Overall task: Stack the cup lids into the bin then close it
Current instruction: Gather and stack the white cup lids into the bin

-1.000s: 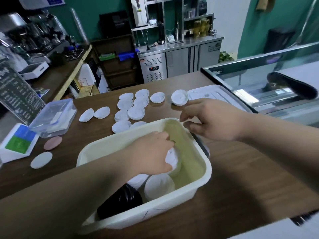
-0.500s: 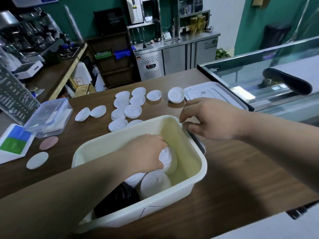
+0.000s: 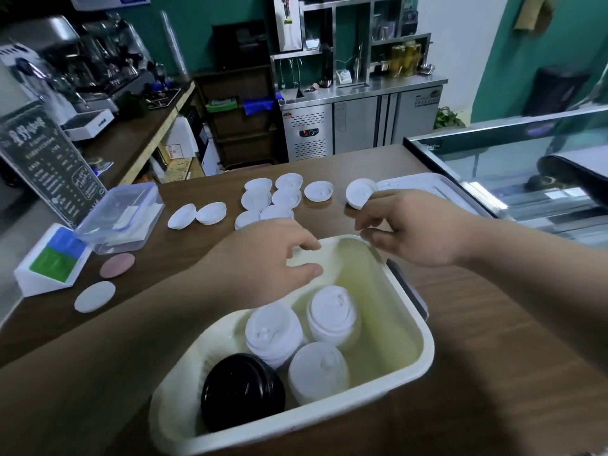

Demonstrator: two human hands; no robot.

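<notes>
Currently the bin (image 3: 329, 422) holds four lid stacks (image 3: 332, 311); left hand (image 3: 263, 255) and right hand (image 3: 418, 225) hover loose-fingered, seemingly empty.

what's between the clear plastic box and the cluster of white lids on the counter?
Head view: a pair of white lids side by side on bare counter, apart from the clear box and the cluster.

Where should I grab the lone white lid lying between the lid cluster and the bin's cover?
Pinch the lone lid by opposite edges of its rim, from above, with the nearer right hand. It lies flat and apart from the other lids, so the rim is free all round; its low top likely offers fingers little hold.
</notes>
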